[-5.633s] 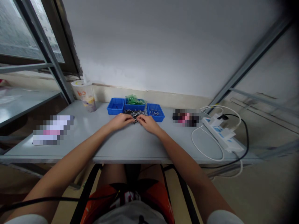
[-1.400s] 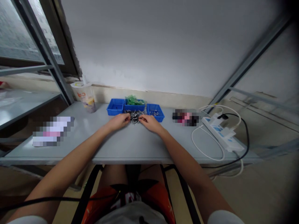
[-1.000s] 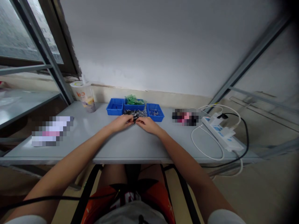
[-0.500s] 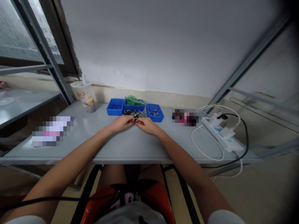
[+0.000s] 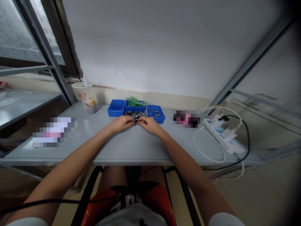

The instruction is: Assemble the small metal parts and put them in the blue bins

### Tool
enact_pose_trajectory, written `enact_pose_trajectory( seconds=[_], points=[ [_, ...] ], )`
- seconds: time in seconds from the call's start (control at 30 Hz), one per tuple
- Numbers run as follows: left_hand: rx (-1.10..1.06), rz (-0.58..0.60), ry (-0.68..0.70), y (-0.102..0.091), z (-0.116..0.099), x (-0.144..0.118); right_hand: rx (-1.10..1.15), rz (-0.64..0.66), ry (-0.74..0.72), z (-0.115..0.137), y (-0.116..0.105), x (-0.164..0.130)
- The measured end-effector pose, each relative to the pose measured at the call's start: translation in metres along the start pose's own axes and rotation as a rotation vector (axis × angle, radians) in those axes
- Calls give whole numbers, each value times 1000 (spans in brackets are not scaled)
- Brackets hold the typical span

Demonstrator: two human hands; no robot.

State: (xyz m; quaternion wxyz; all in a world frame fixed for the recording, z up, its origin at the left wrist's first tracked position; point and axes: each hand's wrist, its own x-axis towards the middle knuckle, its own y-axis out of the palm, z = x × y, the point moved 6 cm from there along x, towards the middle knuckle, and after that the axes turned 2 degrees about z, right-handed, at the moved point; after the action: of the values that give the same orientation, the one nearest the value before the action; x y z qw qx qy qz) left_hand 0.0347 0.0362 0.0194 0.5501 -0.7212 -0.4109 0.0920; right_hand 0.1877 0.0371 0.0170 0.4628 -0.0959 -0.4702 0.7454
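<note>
Small dark part (image 5: 135, 119): pinched between the fingertips of both hands just above the counter, at the near edge of the screw pile; too small to tell its long axis or which way it points.
Left hand (image 5: 121, 123): knuckles up, fingers curled, thumb and forefinger pressed together on the small dark part from the left.
Right hand (image 5: 150, 125): knuckles up, fingers curled, fingertips meeting those of the left hand on the same part from the right.
Screw pile (image 5: 136, 114): loose heap of grey metal screws on the counter, just beyond the fingertips and against the near walls of the bins; the screws lie in every direction.
Blue bins (image 5: 116, 108): three in a row near the counter's far edge; the left bin looks nearly bare, the middle bin (image 5: 135, 106) holds green pieces, the right bin (image 5: 156, 113) holds a few metal parts.
Cup (image 5: 85, 96): lidded drink cup, upright, toward the far left corner of the counter.
Power strip (image 5: 223, 135): white, long axis running from the far edge toward the near right corner, with white and black cables looped beside it.
Counter (image 5: 131, 147): grey, both forearms reaching across its near edge.
</note>
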Motion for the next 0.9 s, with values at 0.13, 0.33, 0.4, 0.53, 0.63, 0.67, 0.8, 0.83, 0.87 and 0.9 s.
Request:
enact_pose_trajectory(
  seconds=[0.13,0.33,0.4,0.53,0.63,0.67,0.8,0.83,0.87,0.9],
  points=[
    [23,-32,20,-2,0,0,-5,2,5,1,0,-1],
    [8,-87,77,2,-5,0,-13,64,-14,1,9,0],
    [-13,-94,106,5,-9,1,-43,67,-41,2,12,1],
    [-37,-80,146,9,-16,1,-82,70,-57,4,14,1],
    [-56,-93,65,6,-13,1,-38,75,-55,5,13,0],
    [-68,-100,21,4,-11,1,-20,72,-52,6,11,0],
    [-80,-80,-51,4,-4,0,-1,45,-25,7,6,-1],
    [-63,-69,-34,6,-4,1,-7,38,-27,8,6,-1],
    [-43,-58,-10,7,-4,1,-14,32,-33,8,6,-1],
    [-25,-52,15,8,-4,1,-22,29,-40,9,6,0]
  ],
)
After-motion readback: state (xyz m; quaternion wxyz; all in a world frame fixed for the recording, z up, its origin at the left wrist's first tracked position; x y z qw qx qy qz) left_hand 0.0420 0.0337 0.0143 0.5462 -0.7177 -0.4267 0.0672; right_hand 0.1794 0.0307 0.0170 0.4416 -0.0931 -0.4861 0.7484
